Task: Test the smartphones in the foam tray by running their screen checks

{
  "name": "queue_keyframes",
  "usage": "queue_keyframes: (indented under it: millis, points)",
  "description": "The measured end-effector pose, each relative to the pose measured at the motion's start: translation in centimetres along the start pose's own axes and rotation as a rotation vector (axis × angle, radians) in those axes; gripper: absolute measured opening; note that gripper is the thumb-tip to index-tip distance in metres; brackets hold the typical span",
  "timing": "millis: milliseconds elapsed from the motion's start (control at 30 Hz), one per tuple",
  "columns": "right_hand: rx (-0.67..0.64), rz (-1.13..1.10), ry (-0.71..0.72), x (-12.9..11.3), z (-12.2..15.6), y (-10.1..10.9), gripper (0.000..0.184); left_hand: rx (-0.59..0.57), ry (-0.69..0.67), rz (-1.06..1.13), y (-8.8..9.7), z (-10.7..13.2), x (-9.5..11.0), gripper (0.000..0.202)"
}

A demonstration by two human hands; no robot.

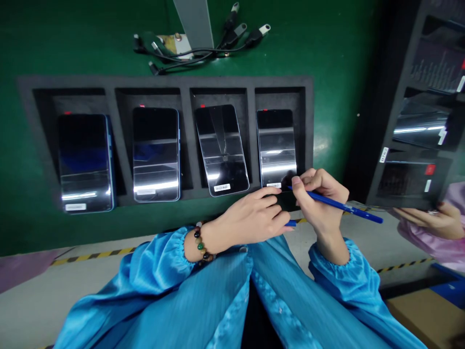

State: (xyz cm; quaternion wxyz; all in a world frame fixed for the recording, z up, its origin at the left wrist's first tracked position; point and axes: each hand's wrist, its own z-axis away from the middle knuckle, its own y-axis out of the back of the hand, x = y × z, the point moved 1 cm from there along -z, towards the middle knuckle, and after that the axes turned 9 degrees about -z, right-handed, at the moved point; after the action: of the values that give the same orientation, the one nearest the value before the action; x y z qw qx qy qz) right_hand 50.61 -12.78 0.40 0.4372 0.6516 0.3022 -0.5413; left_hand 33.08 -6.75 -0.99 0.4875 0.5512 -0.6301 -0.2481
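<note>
My right hand (pixel 319 196) grips a blue pen (pixel 345 207) with its tip at the lower edge of the rightmost smartphone (pixel 277 145), beside the small white label (pixel 273 185). My left hand (pixel 254 218) lies just below that phone, with its index finger stretched to the phone's bottom edge. Its other fingers are curled round a blue pen cap (pixel 291 223), of which only the end shows. To the left, a tilted smartphone (pixel 222 150) and two others, a phone (pixel 156 155) and a phone (pixel 86 162), rest screen up in the black foam tray (pixel 184 140).
Several black cables (pixel 203 53) lie behind the tray by a grey metal post (pixel 194 22). At the right stands another dark tray (pixel 385 126) with devices in its compartments. A co-worker's hand (pixel 436 220) in a pink sleeve touches its near end. A cardboard box (pixel 428 315) is below.
</note>
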Motion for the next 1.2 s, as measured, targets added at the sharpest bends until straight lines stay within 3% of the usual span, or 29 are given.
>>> queue_keyframes:
  millis: [167, 267, 433, 533, 667, 1200]
  points:
    - [-0.003, -0.065, -0.031, -0.3, -0.2, 0.4, 0.047, 0.003, -0.009, -0.002, 0.3, -0.1, 0.0, 0.044]
    - [0.054, -0.141, -0.022, -1.7, 0.1, 0.2, 0.042, 0.046, -0.007, 0.014, 1.7, 0.8, -0.2, 0.042]
    - [-0.072, -0.076, -0.029, -4.1, 1.1, -2.7, 0.018, 0.019, 0.094, -0.003, 5.1, 4.0, -0.6, 0.041]
    - [-0.152, 0.072, 0.06, -4.5, 0.9, -4.8, 0.024, -0.021, 0.151, -0.041, 6.0, 5.6, -0.9, 0.042]
    - [-0.191, 0.202, 0.172, -4.6, 0.1, -6.5, 0.038, -0.008, 0.155, -0.068, 5.8, 6.3, -1.0, 0.042]
    - [-0.248, 0.233, 0.081, -4.6, 0.5, -7.3, 0.034, 0.016, 0.16, -0.024, 5.0, 6.9, -1.2, 0.041]
